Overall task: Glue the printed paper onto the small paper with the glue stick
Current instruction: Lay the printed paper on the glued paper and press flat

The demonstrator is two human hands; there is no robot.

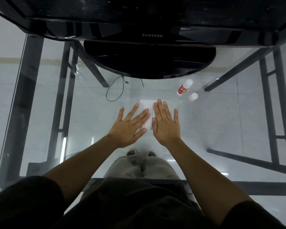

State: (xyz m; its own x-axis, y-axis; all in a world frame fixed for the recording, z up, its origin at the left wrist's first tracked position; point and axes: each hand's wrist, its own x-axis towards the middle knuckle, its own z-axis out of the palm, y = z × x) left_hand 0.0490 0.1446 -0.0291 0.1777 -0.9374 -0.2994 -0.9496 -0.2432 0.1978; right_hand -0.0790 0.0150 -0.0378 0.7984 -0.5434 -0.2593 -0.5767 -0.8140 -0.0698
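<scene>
A white sheet of paper [148, 105] with faint lines of print lies flat on the glass table, mostly covered by my hands. My left hand [130, 125] rests flat on its left part, fingers spread. My right hand [165, 123] lies flat on its right part, fingers straight. I cannot tell the printed paper from the small paper under them. The glue stick [185, 87], white with a red label, lies on its side at the far right, uncapped. Its white cap [193, 96] stands apart just beside it.
The glass table top [221, 121] shows the tiled floor, dark table legs and my feet beneath. A black Samsung monitor [152, 35] with a round stand [149, 63] stands at the far edge. A thin black cable [116, 90] loops left of the paper.
</scene>
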